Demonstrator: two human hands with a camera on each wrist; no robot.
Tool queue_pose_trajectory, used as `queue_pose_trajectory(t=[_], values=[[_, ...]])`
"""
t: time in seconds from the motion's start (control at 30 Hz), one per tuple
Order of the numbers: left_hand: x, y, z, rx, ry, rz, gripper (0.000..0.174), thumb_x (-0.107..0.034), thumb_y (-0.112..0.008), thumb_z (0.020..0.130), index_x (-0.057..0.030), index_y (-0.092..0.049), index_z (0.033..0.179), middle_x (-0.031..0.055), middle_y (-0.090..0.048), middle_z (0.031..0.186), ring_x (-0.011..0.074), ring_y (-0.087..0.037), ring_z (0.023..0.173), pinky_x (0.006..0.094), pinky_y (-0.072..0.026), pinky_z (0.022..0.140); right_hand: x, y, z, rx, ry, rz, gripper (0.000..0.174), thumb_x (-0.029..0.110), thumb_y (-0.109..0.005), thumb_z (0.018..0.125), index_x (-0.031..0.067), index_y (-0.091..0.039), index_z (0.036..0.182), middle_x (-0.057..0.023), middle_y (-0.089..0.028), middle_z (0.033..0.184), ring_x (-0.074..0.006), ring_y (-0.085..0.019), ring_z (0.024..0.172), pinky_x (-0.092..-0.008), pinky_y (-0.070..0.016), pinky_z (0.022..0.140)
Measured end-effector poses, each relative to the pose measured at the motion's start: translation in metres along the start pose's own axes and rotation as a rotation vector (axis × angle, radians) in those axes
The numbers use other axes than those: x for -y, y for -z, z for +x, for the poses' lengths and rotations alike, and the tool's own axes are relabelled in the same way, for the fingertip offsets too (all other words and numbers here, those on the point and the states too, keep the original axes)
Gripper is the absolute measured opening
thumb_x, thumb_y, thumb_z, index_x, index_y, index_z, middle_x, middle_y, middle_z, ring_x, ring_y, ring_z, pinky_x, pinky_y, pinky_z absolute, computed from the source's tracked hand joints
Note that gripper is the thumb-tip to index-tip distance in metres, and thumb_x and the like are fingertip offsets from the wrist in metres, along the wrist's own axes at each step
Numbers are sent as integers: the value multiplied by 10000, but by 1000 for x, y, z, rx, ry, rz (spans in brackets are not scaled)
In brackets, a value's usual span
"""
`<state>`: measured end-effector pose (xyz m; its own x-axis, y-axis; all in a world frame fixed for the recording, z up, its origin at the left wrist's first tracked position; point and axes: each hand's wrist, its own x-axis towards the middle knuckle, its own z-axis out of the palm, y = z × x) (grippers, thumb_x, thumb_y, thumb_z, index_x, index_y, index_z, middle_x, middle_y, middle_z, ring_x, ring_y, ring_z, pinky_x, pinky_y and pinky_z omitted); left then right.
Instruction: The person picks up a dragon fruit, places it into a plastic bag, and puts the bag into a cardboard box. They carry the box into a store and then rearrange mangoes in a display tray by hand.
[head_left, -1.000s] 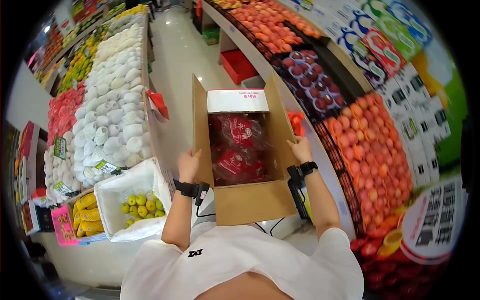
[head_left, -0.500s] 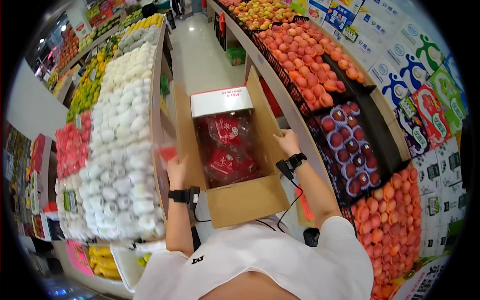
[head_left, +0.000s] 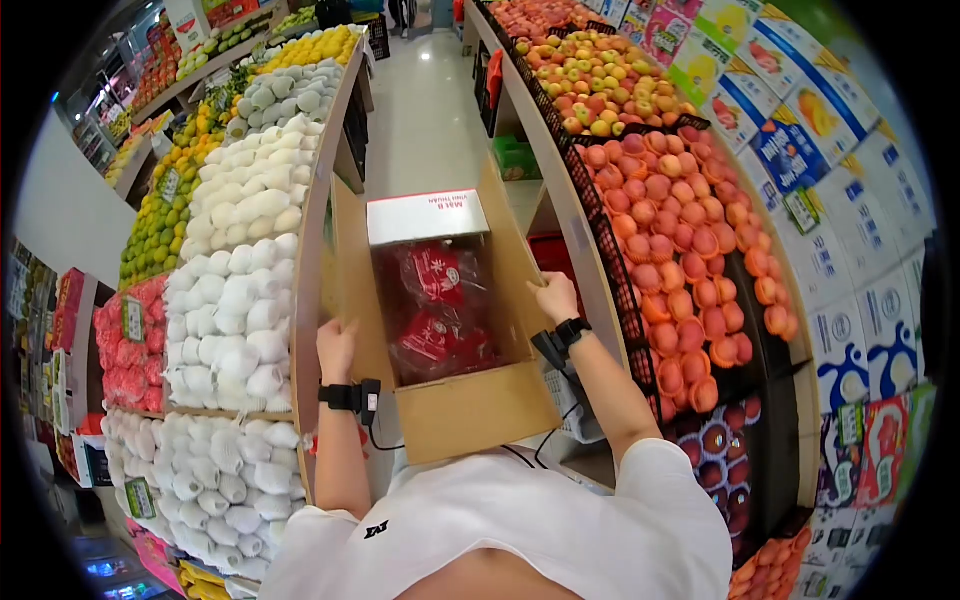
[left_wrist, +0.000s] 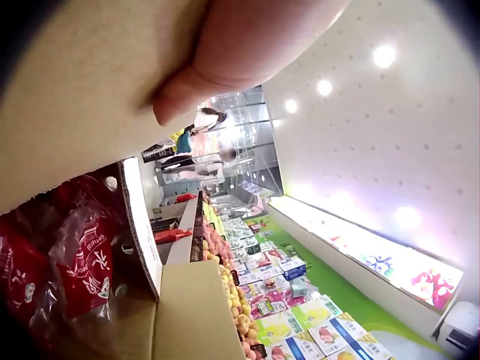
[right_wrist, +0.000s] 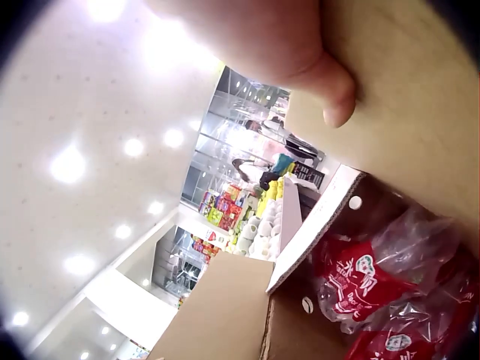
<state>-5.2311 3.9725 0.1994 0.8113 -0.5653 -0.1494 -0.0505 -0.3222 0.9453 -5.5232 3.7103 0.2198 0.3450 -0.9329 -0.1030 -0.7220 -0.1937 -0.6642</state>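
An open cardboard box (head_left: 480, 415) is held in front of the body, its flaps raised at both sides and one flap folded toward the white shirt. Inside lie red printed packages (head_left: 440, 335) in clear plastic, also visible in the left wrist view (left_wrist: 84, 262) and the right wrist view (right_wrist: 360, 281). The left hand (head_left: 337, 350) grips the left side flap. On the right side flap, the right hand (head_left: 555, 297) has its thumb and fingers pinched on the edge. Each wrist view shows a thumb against the cardboard; the other fingers are hidden behind it.
Foam-wrapped fruit (head_left: 235, 300) lines the left stand. Along the right run peaches (head_left: 660, 240), apples (head_left: 600, 85) and dark fruit in trays (head_left: 715, 450), with stacked cartons (head_left: 840, 240) beyond. The aisle floor (head_left: 425, 110) leads ahead between the stands. A green crate (head_left: 515, 158) sits low at the right.
The person has advanced along the aisle, so the stands have shifted down the view. The box and both hands have moved slightly left in view, both grips kept.
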Motion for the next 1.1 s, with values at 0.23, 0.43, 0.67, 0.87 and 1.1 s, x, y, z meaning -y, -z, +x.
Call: queue_pose_trajectory(t=[0.23,0.43,0.67,0.87,1.1], values=[[-17,-45,226,15,-62,209,279,-215,-624,801,64,-605,788,111,-605,690,127,-555,616,310,-423,549,47,-41,183,0,-51,46,332,303,-674,767,35,-670,963,-209,-649,851,-365,-619,845,-422,-492,731],[-83,-100,368,158,-88,176,207,-131,-589,858,63,-639,908,44,-644,780,87,-560,656,240,-442,585,83,-53,309,-74,-96,6,305,285,-665,774,29,-671,938,-217,-643,816,-378,-615,827,-430,-486,729],[-150,-186,524,316,-7,98,228,-128,-587,858,71,-629,961,72,-660,819,110,-603,705,254,-473,628,99,-60,463,-140,-182,57,286,276,-668,770,35,-680,922,-223,-641,815,-383,-610,826,-435,-481,730],[-153,-239,641,343,-53,156,249,-158,-593,823,65,-637,924,54,-648,762,93,-560,687,279,-455,612,107,-90,552,-169,-275,14,305,269,-665,778,33,-664,971,-233,-636,856,-396,-602,852,-448,-481,751],[-123,-303,801,548,-168,286,280,-173,-614,827,59,-629,983,117,-678,816,109,-582,735,290,-469,669,99,-171,623,-269,-442,157,312,269,-649,789,10,-648,964,-246,-620,879,-420,-579,852,-454,-467,767]])
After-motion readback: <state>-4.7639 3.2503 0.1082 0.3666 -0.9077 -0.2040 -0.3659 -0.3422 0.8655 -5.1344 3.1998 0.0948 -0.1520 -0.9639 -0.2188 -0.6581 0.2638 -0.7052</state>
